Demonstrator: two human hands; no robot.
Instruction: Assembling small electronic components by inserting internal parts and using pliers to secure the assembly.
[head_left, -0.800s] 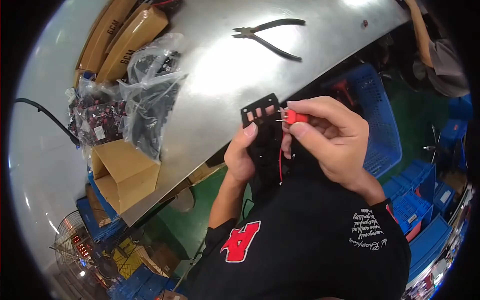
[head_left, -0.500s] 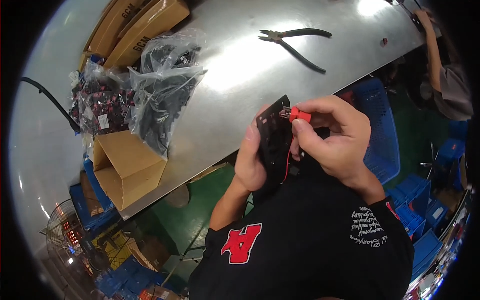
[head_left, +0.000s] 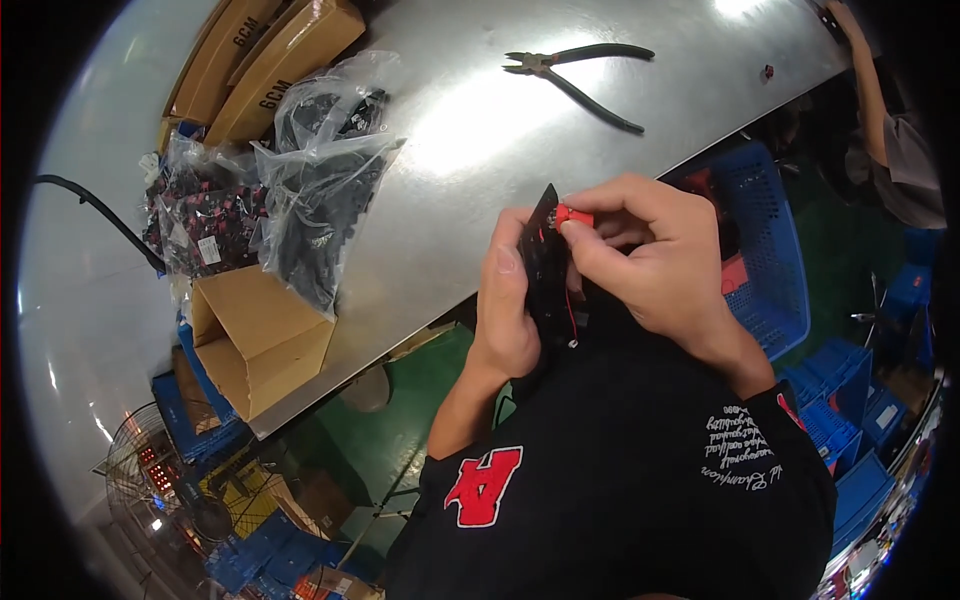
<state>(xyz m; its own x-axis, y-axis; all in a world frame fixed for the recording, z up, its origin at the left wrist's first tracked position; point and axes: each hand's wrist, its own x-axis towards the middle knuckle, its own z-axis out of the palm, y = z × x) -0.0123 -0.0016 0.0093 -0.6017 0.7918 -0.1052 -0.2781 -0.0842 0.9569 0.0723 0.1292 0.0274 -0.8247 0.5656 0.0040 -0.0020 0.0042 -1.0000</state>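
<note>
My left hand (head_left: 502, 305) grips a thin black panel (head_left: 546, 280) by its edge, tilted nearly upright above my lap. Between thumb and fingertips, my right hand (head_left: 660, 255) pinches a small red plastic part (head_left: 574, 216) with metal prongs; its exact kind I cannot make out. The prong end meets the panel's upper part, though whether it sits in a hole is hidden. A thin red wire (head_left: 571, 310) hangs beside the panel, ending in a small pale tip. Beyond my hands, a pair of diagonal cutters (head_left: 575, 70) with dark handles lies spread on the metal table (head_left: 440, 225).
Clear plastic bags of black parts (head_left: 325, 160) and of small red-black parts (head_left: 215, 215) lie left, near an open cardboard box (head_left: 265, 335). A blue crate (head_left: 775, 260) stands right, below table level. A co-worker's arm (head_left: 868, 90) reaches in at far right.
The red part has moved left against the panel, and its prongs are now mostly hidden. The panel has turned more edge-on. The wire's pale end now shows below.
</note>
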